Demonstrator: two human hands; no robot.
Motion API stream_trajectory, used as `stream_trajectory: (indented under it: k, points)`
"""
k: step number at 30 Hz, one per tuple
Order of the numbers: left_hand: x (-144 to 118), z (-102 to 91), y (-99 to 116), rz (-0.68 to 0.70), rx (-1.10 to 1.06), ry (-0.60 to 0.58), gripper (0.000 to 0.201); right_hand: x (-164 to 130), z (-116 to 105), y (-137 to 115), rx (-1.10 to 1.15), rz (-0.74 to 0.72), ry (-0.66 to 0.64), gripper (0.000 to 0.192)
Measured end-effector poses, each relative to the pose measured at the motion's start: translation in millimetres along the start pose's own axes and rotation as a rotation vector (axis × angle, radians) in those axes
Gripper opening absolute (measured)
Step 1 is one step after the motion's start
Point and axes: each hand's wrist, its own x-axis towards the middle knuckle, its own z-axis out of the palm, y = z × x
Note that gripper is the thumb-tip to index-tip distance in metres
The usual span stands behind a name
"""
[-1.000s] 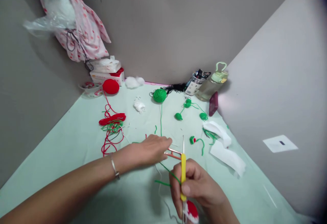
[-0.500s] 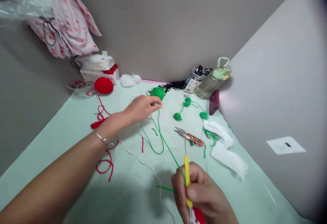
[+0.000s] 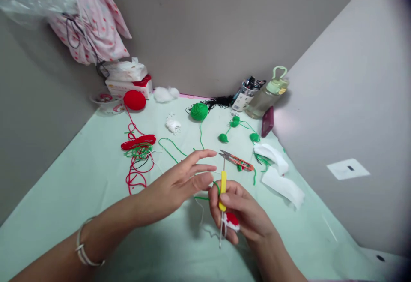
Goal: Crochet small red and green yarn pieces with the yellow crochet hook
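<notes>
Near the front of the pale green surface point(image 3: 96, 175), the right hand point(image 3: 244, 215) is closed around a yellow-handled crochet hook point(image 3: 222, 192) and pins a small red-and-white crocheted piece point(image 3: 231, 222) beneath its fingers, with green yarn point(image 3: 180, 153) trailing away toward the far green ball point(image 3: 199, 111). That hook looks stiff, slim and light, best taken by its yellow handle, while yarn and piece are soft and limp. Just left, the left hand point(image 3: 180, 183) hovers with fingers spread, holding nothing, fingertips almost touching the hook.
</notes>
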Motion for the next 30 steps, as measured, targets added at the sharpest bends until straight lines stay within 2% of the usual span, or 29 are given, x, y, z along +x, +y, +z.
stream_trajectory:
  k: [3, 5, 6, 7, 9, 10, 12, 13, 15, 18, 20, 23, 26, 30]
  points:
    - [4, 20.0, -4, 0.085, -0.222, 0.152, 0.036, -6, 8, 6, -0.033, 0.025, -0.031, 0.036]
    - [6, 30.9, -5, 0.204, -0.386, 0.277, 0.024, -13, 14, 10, -0.043, 0.038, -0.039, 0.036]
    - [5, 34.8, -5, 0.275, -0.411, 0.327, 0.027, -16, 16, 12, -0.042, 0.036, -0.039, 0.036]
    - [3, 37.6, -7, 0.345, -0.364, 0.36, 0.035, -20, 19, 13, -0.041, 0.03, -0.036, 0.035]
    - [-4, 40.1, -12, 0.49, -0.052, 0.382, 0.047, -28, 24, 16, -0.04, 0.0, -0.02, 0.034]
    - [-8, 40.5, -16, 0.554, 0.174, 0.377, 0.047, -31, 26, 18, -0.041, -0.02, -0.008, 0.034]
    - [-17, 41.8, -24, 0.659, 0.545, 0.366, 0.033, -36, 30, 20, -0.054, -0.055, 0.018, 0.034]
    - [-22, 43.3, -28, 0.666, 0.63, 0.369, 0.023, -37, 31, 22, -0.062, -0.069, 0.029, 0.034]
    - [-30, 47.8, -34, 0.574, 0.552, 0.396, 0.018, -38, 34, 27, -0.081, -0.101, 0.042, 0.032]
    - [-39, 53.2, -39, 0.305, 0.103, 0.471, 0.02, -37, 38, 35, -0.095, -0.158, 0.062, 0.028]
    - [-43, 52.5, -41, 0.201, -0.149, 0.558, 0.017, -37, 39, 39, -0.092, -0.225, 0.09, 0.029]
    - [-45, 47.5, -44, 0.205, -0.217, 0.678, 0.018, -40, 42, 45, -0.107, -0.435, 0.206, 0.03]
    - [-45, 45.2, -48, 0.227, -0.106, 0.638, 0.025, -43, 48, 50, -0.203, -0.667, 0.363, 0.026]
    - [-45, 45.8, -50, 0.252, -0.136, 0.611, 0.036, -42, 53, 56, -0.365, -0.829, 0.474, 0.017]
